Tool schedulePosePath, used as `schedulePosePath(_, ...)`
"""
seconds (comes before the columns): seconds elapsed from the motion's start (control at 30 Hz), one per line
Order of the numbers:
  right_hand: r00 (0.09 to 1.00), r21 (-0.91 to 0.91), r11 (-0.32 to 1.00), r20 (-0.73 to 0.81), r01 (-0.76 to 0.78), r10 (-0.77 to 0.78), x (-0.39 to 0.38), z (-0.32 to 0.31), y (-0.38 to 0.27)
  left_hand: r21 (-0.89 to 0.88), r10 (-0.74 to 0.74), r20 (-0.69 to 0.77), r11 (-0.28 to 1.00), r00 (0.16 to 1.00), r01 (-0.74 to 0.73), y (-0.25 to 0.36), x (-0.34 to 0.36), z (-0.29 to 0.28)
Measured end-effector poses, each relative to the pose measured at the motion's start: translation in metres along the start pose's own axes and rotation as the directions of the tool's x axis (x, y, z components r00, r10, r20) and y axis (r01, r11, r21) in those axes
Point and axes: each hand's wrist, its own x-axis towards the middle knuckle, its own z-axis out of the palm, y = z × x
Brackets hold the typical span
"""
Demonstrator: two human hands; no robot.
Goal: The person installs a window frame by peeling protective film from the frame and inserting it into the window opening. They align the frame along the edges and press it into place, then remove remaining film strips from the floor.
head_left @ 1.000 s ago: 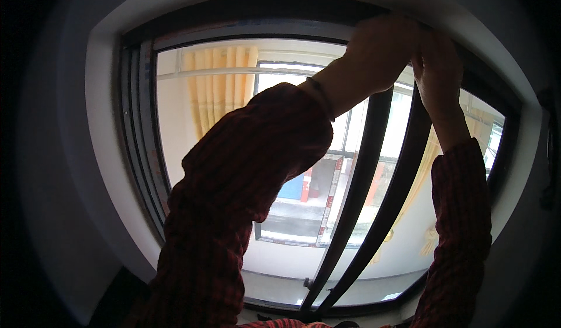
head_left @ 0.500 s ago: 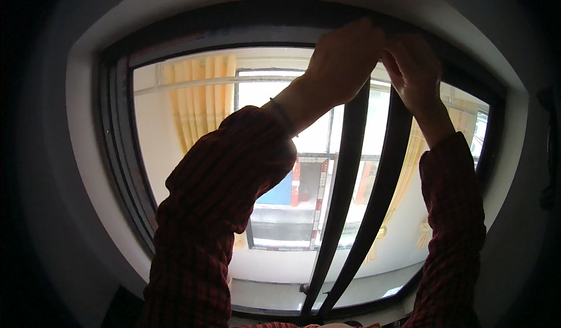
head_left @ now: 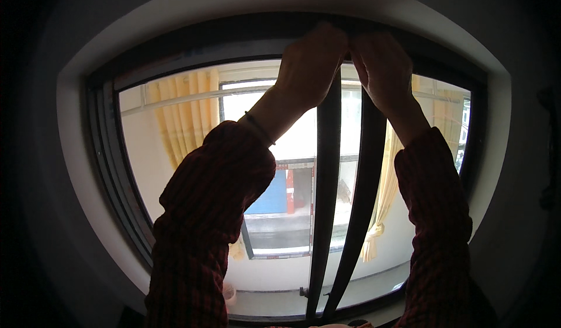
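Observation:
My left hand [head_left: 312,68] reaches up to the top rail of a dark window frame [head_left: 245,27], with its fingers curled and bunched where the left dark upright bar [head_left: 327,170] meets the rail. Close beside it, my right hand [head_left: 383,73] is bent over the upper end of the right dark upright bar [head_left: 357,193], fingertips turned in toward the left hand. Both sets of fingertips are dark against the frame, so whatever they pinch there is hidden. A thin dark band [head_left: 259,127] circles my left wrist. A strip of glass lies between the two bars.
Pale reveal walls [head_left: 73,135] surround the window. Through the glass show yellow curtains [head_left: 184,109], a horizontal rail, and an outer window sash [head_left: 280,255] standing tilted. A small dark fitting [head_left: 303,292] sits low on the left bar.
The whole view has shifted, so window and hands stand further left and the top rail a little lower. Both hands remain at the upper ends of the bars.

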Motion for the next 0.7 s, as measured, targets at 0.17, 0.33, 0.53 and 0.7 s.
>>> schedulePosePath(0.17,0.995,0.119,0.992,0.098,-0.048,0.037,0.008,-0.005,0.007,0.026,-0.043,0.082,0.999,0.996,0.041,0.002,0.005,-0.004)
schedulePosePath(0.33,0.971,0.140,0.972,0.178,-0.188,0.162,0.011,-0.008,0.002,0.096,-0.048,0.109,0.995,0.993,0.037,0.002,0.009,-0.003)
schedulePosePath(0.53,0.957,0.205,0.950,0.216,-0.237,0.192,0.005,-0.008,0.002,0.053,0.002,0.002,0.999,1.000,-0.002,-0.005,0.007,0.003)
schedulePosePath(0.7,0.908,0.409,0.810,0.171,-0.419,0.383,-0.009,-0.025,0.017,-0.048,0.027,-0.025,0.998,0.999,-0.028,-0.014,0.003,0.000)
